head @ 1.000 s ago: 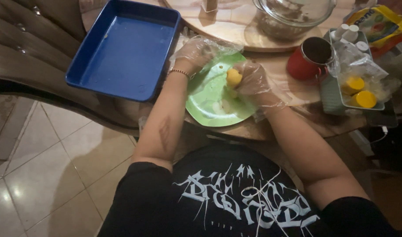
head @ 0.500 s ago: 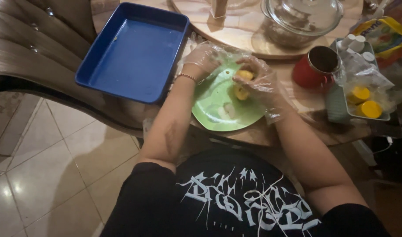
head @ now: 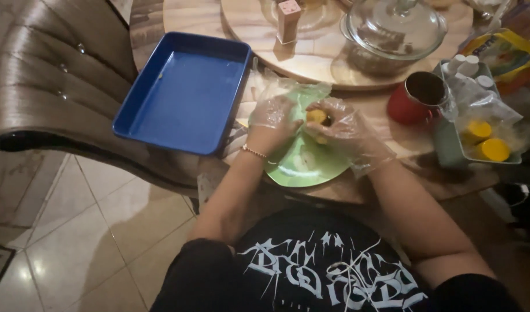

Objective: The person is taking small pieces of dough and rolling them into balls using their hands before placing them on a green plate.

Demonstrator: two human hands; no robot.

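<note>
Left hand and right hand, both in thin clear plastic gloves, brought together over a green plate. Fingers of both curled narrow around a small yellow lump of food, pinched between them just above the plate's far half. A thin bead bracelet at the left wrist. Plate lying at the near edge of the wooden counter, bare pale green surface showing toward the body, with a faint smear or two on it.

Just left of the plate, a blue rectangular tray, deep-walled, sticking out past the counter edge over a padded brown chair; one tiny pale speck near the tray's far corner. To the right of the hands, a red mug, upright, dark inside. Beyond the mug on the right, a pale green tray holding clear plastic bags and two yellow-lidded containers, with small white-capped bottles behind. Farther back, a round wooden board carrying a lidded glass dish and a small wooden block-shaped holder. A yellow packet at the far right corner. Below, a black printed shirt and a pale tiled floor.
</note>
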